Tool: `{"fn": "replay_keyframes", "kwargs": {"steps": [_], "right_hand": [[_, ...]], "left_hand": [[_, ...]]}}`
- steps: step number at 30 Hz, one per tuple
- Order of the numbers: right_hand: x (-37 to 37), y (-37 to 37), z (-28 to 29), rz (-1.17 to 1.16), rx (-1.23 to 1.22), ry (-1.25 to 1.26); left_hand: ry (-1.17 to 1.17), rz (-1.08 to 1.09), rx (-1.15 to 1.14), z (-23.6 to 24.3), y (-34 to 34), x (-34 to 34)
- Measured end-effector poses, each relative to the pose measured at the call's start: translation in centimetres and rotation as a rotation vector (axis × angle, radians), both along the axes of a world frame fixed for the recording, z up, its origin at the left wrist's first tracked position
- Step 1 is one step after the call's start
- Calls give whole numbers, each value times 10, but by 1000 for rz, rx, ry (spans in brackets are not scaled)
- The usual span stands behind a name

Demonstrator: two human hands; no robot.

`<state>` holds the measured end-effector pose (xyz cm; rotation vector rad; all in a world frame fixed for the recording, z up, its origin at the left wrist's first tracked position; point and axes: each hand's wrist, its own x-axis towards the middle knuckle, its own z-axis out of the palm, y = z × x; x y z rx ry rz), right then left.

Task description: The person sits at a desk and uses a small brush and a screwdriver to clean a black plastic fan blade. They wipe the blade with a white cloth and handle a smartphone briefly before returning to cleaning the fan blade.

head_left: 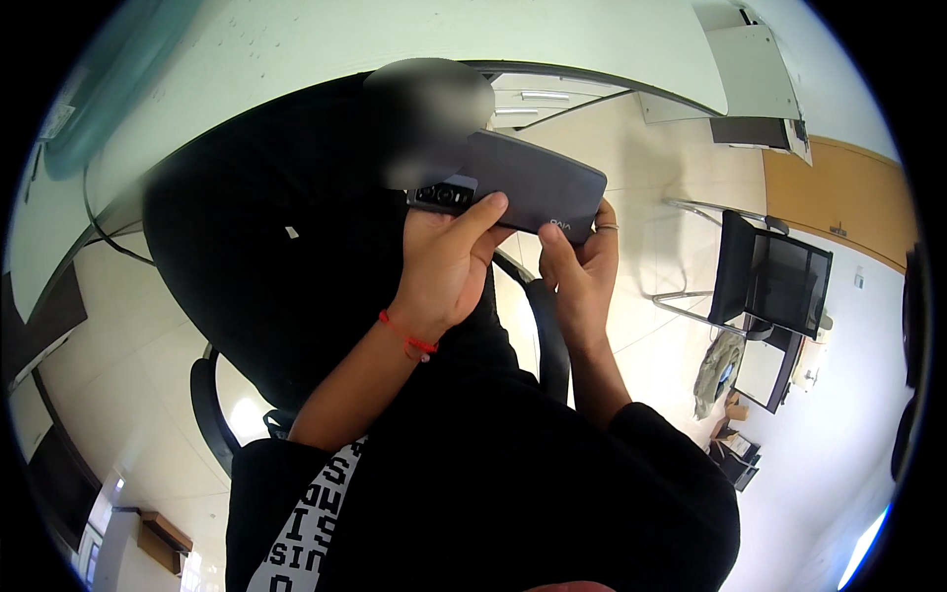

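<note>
two hands (443, 259) holding one phone (538, 183); one red bracelet (419, 344)

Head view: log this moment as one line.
left hand: grips dark grey rectangular phone, camera end | right hand: grips opposite end | phone: back showing | picture right: black mesh chair

Looks to be an office, maybe a small one. A pale worktop (612, 35) is running across the top of the view, white drawers (533, 105) sitting beneath it. A black cable (94, 212) is hanging off at left. The person is sitting in a chair with black armrests (204, 400). At right, a black mesh chair (789, 281) on a metal frame is standing on pale floor tiles (128, 375). Beyond, a wood-coloured panel (848, 202) is lining part of a white wall (863, 340).
</note>
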<state>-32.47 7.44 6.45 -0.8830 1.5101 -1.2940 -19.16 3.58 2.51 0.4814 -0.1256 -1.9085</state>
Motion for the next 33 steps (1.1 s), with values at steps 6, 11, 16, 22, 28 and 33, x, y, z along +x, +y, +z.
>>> {"fn": "replay_keyframes", "kwargs": {"steps": [6, 11, 16, 22, 28, 33], "right_hand": [[27, -14, 9, -84, -109, -11], [28, -18, 9, -43, -170, 36], [18, -24, 10, 53, -177, 64], [13, -51, -12, -234, -532, 428], [-12, -46, -23, 539, -618, 1286], [-2, -46, -39, 262, -600, 1117]], "left_hand": [[-20, 82, -32, 22, 16, 12], [-42, 138, -43, 30, 20, 23], [-62, 181, -108, 33, 25, 29], [-117, 230, -35, 35, 27, 20], [-205, 276, 47, 28, 21, 31], [-141, 318, 82, -7, 18, 32]]}}
